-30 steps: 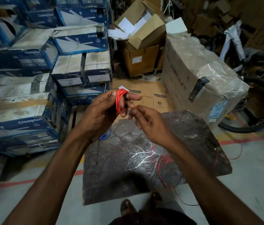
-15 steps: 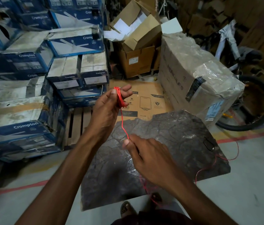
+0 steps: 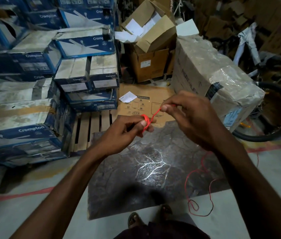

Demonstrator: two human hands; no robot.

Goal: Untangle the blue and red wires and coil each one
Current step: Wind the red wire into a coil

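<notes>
A small coil of red wire (image 3: 145, 120) is wound round the fingers of my left hand (image 3: 127, 131), which grips it above the dark slab (image 3: 136, 192). My right hand (image 3: 190, 116) pinches the same wire a short way up and to the right of the coil, with a taut stretch between the two hands. The wire's loose tail (image 3: 199, 192) hangs below my right forearm and lies in loops on the slab's right edge and the floor. No blue wire shows in this view.
Stacked blue-and-white cartons (image 3: 38, 94) fill the left. A wooden pallet (image 3: 91, 128) and flat cardboard (image 3: 146, 104) lie beyond the slab. A large wrapped box (image 3: 210, 73) and a bicycle wheel (image 3: 277, 114) stand at the right. My sandalled feet (image 3: 150, 216) are at the slab's near edge.
My right hand has come up from low over the slab to beside the coil, drawing the wire with it. My left hand has lowered and turned. The loose tail has shifted right.
</notes>
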